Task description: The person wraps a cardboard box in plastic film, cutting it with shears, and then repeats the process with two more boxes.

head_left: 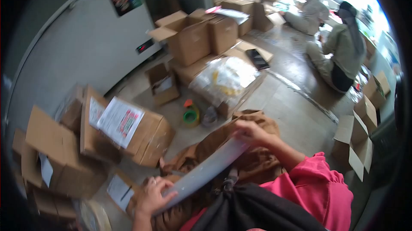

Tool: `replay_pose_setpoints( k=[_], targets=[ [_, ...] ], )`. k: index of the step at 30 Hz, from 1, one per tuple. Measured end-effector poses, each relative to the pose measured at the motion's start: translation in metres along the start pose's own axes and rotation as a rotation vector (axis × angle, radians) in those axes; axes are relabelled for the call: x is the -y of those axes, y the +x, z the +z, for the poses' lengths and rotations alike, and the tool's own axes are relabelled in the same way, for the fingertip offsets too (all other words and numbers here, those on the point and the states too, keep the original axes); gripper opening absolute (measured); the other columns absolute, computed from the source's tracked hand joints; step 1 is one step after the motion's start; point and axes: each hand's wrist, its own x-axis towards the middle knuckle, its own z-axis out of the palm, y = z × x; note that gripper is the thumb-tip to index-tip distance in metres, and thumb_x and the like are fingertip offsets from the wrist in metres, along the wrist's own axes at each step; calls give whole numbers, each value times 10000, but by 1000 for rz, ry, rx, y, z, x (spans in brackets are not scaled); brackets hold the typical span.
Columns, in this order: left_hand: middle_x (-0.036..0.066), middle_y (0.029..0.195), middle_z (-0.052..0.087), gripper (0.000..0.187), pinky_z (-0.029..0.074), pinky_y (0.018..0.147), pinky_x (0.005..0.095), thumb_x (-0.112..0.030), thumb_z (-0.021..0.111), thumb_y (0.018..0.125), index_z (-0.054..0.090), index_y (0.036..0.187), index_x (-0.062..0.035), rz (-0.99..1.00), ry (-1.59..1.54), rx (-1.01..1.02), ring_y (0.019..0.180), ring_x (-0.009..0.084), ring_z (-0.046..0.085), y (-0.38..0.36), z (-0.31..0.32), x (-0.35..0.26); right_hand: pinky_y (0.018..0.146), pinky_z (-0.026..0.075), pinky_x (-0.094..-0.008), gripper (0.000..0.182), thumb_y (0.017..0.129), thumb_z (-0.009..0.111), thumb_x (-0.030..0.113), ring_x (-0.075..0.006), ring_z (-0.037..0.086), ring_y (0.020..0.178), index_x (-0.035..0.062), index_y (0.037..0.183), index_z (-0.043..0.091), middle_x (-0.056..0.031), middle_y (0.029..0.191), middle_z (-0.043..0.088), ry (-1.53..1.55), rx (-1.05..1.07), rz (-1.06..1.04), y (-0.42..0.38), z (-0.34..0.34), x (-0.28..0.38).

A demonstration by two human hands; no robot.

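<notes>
Floor [292, 123] blurred: right fingers [241, 130] pinch translucent strip [206, 174]; left fingers [164, 184] touch it, grip unclear.

Gripping the far end of a long translucent plastic strip [206, 172] in the right hand [250, 133]; touching its near end with the open left hand [155, 195]. Beyond the right hand, a black phone [257, 59]; left of that hand, green tape [190, 117]; beyond the left hand, a labelled box [148, 138].

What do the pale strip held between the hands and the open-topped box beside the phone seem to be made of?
The pale translucent strip looks like smooth plastic, given its soft sheen. The open-topped brown box seems matt cardboard, judging by its folded flaps.
</notes>
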Motion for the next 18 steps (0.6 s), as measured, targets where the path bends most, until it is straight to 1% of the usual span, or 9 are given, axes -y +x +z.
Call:
replay_pose_setpoints(
  k=[1,2,3,7,11,13,15,17,18],
  targets=[
    [77,803,563,241,450,690,302,-232,701,696,597,835,-64,-65,14,-2,774,201,558,-23,-3,-9,664,436,-279,78,843,532,115,-122,534,743,45,867,557,-46,789,551,115,-34,49,-3,3,-6],
    [85,805,558,180,448,658,301,-180,669,717,581,807,-51,-158,-284,-35,752,222,556,-26,-5,-16,647,432,-270,73,842,528,108,-110,526,730,41,855,553,-36,774,546,92,-65,65,-7,2,-8],
    [93,799,558,129,443,641,309,-135,635,735,561,785,-42,-53,-412,-94,731,239,555,-32,51,-2,630,428,-261,70,841,524,101,-97,517,717,36,843,549,-27,760,542,-36,3,189,-24,-15,-6],
    [104,713,509,89,414,605,325,-76,605,750,531,768,-30,-84,-236,-134,665,263,527,-44,4,3,600,403,-232,54,826,527,77,-90,494,660,24,819,539,-15,723,529,-25,-89,7,8,16,-14],
    [82,712,495,76,411,619,305,-60,594,753,535,781,-21,18,-219,-106,658,237,489,-50,2,6,603,400,-228,50,823,523,64,-93,493,662,18,803,520,-26,717,521,107,-49,89,10,17,-11],
    [74,750,514,95,413,643,287,-24,560,754,567,849,-20,86,-312,-223,669,214,492,-46,11,21,612,404,-225,56,828,512,67,-101,500,672,16,804,509,-35,723,521,116,-57,80,13,16,-10],
    [73,809,541,168,423,651,276,-1,527,749,591,904,-14,7,-339,-211,692,197,511,-49,8,30,618,408,-226,63,835,505,72,-100,502,676,14,810,507,-36,727,522,118,-64,79,14,14,-9],
    [90,913,572,187,425,754,289,-25,515,770,594,938,-8,-189,-475,25,847,201,539,-57,9,42,623,411,-227,71,842,499,78,-99,504,680,13,816,505,-37,732,523,131,-39,86,17,15,-8],
    [90,921,581,165,428,761,287,-25,513,774,595,915,-6,-187,-482,16,855,188,544,-60,9,44,626,413,-227,80,846,498,86,-97,505,684,10,822,505,-35,737,524,119,-63,124,17,14,-9]
  ],
)
